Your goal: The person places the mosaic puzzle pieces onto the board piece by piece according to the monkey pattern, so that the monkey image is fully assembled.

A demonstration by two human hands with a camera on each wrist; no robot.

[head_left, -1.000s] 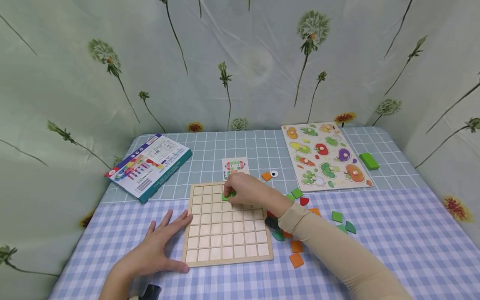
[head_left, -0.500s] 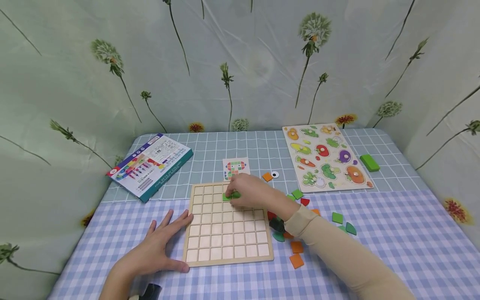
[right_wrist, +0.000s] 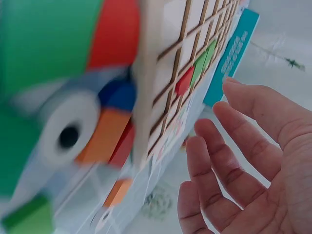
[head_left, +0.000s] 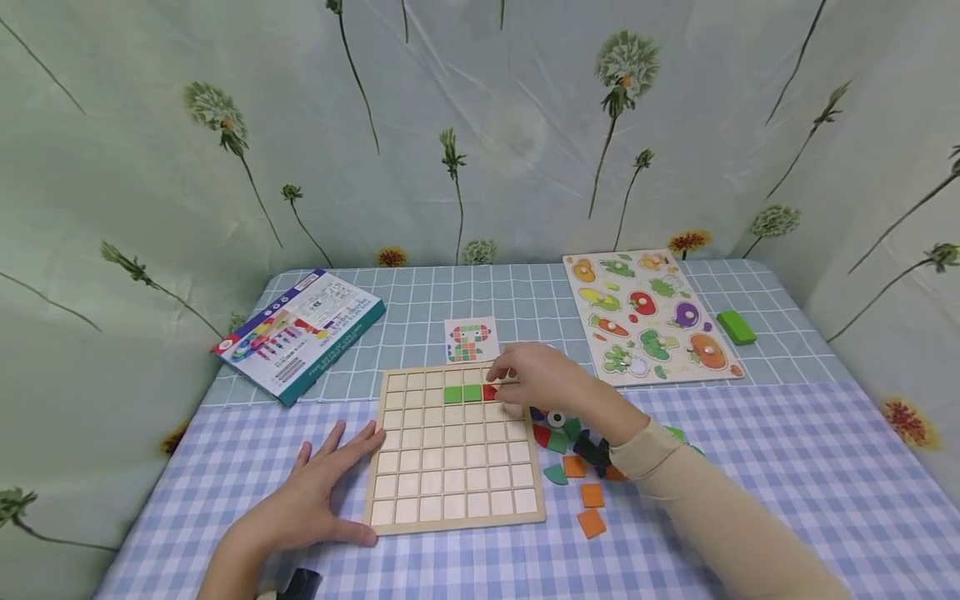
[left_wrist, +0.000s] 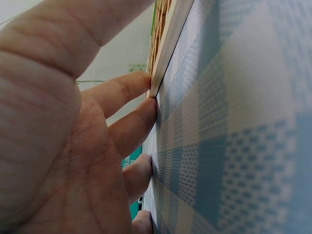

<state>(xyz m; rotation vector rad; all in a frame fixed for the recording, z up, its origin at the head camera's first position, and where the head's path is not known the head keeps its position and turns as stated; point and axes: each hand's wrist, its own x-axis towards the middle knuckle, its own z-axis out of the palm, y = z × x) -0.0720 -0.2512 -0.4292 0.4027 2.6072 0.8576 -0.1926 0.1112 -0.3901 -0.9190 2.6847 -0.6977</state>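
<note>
My left hand (head_left: 307, 504) spreads its fingers beside the wooden grid board (head_left: 453, 483). Its index fingertip and thumb touch the board's left edge, and in the left wrist view two fingertips (left_wrist: 141, 80) meet the frame. Two green square tiles (head_left: 462, 393) lie side by side in an upper row. Just right of them sits a red piece (head_left: 489, 392), partly covered in the head view by my right hand (head_left: 551, 383). That hand hovers over the upper right of the board; the right wrist view shows its fingers (right_wrist: 253, 141) loosely bent, holding nothing.
Behind the board lies a small pattern card (head_left: 471, 340). Loose orange tiles (head_left: 592, 495), green pieces (head_left: 556, 475) and an eye disc (head_left: 556, 418) lie right of it. A box (head_left: 300, 333), a vegetable puzzle (head_left: 652, 317) and a green block (head_left: 736, 327) stand farther back.
My right hand has let go of a green tile, now flat in the grid, and moved right. Two green tiles and the red piece have come into view. My left hand has stayed put.
</note>
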